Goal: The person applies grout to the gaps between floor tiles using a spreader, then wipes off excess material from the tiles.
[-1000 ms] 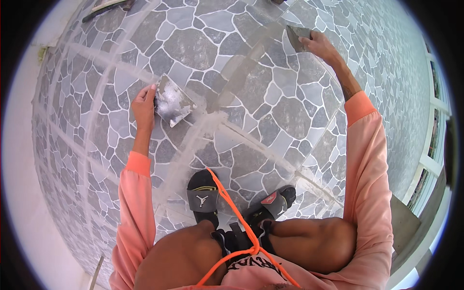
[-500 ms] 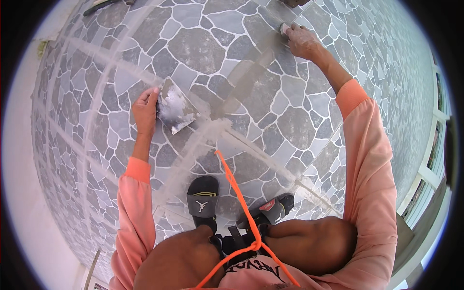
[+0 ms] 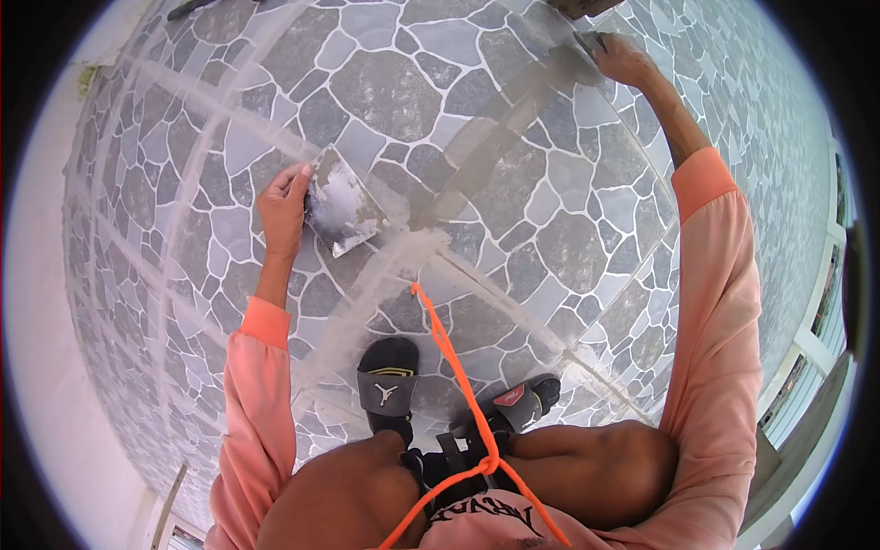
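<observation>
Right hand (image 3: 628, 62) outstretched at the upper right of the frame, a person in salmon sleeves closes curled fingers around a thin, dark scraper (image 3: 591, 42), its blade seen nearly edge-on against a floor (image 3: 385, 96) patterned like grey paving stones with pale joints. At that distance and angle the grip is hard to read, and whether the blade's edge meets the floor cannot be told.

Left of the frame's center, the left hand (image 3: 283, 206) pinches the edge of a flat metal plate (image 3: 341, 203) between thumb and fingers, the hand nearly closed, with some of the fingers out of sight. Pale grey paste coats much of the plate, which tilts with one corner toward the lower middle.

From near the center, a darker grey band of smeared paste (image 3: 495, 151) runs up toward the scraper, crossing the stone pattern. Paler, dusty strips cross the left half of the frame.

At the lower center, two black-and-grey slide sandals (image 3: 387, 394) rest on the floor beneath bent knees, and a bright orange cord (image 3: 454, 357), knotted near the lap, hangs between them. A dark object (image 3: 582, 7) is cut off by the top edge, close to the scraper.
</observation>
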Motion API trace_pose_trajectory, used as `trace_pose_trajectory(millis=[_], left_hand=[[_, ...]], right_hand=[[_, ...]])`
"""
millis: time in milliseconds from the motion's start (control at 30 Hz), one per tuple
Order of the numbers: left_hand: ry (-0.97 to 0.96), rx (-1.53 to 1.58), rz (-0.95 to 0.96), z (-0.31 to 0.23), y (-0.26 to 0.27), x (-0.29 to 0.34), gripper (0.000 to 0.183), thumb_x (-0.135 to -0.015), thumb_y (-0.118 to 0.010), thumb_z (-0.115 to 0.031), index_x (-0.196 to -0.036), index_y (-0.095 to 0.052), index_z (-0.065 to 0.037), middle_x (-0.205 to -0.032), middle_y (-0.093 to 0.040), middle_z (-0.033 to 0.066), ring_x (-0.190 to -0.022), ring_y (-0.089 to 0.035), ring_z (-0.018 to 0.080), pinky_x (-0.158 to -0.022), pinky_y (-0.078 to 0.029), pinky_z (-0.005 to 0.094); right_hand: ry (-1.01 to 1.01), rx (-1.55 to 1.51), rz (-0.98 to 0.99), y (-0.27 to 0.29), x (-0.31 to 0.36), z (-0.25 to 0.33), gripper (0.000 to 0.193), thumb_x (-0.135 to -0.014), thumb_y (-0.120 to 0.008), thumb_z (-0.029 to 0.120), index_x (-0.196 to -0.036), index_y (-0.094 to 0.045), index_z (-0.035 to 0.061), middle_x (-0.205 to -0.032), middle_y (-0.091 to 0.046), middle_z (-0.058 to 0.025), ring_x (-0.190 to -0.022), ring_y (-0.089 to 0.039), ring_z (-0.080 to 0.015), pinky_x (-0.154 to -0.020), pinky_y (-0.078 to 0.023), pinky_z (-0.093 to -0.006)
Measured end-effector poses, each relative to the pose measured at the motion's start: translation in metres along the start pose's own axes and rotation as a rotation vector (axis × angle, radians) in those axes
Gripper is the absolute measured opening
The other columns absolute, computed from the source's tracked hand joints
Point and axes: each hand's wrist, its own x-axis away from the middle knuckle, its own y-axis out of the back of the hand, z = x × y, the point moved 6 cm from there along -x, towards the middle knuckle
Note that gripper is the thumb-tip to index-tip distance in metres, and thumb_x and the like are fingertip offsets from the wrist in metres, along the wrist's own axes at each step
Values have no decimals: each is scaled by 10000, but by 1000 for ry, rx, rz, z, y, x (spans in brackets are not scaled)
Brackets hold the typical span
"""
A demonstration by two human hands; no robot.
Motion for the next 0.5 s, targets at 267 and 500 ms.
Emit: trace_pose_trajectory(millis=[267, 500], left_hand=[[6, -27, -24, -4, 10, 2, 262, -906, -658, -173, -1056, -661, 41, -889, -653, -3, -753, -546, 28, -654, -426, 166], [-6, -26, 3, 2, -1, 0, 261, -908, -652, -176, -1055, -666, 40, -892, -654, -4, -762, -547, 34, -662, -429, 174]], right_hand=[[209, -118, 11, 2, 23, 42, 337, -852, -518, 212, -1038, -598, -57, -1017, -625, -266, -924, -608, -396, -824, -457, -451], [105, 153, -139, -48, 69, 8, 225, -849, -505, 104, -998, -587, -44, -990, -596, -231, -912, -602, -370, -833, -472, -451]])
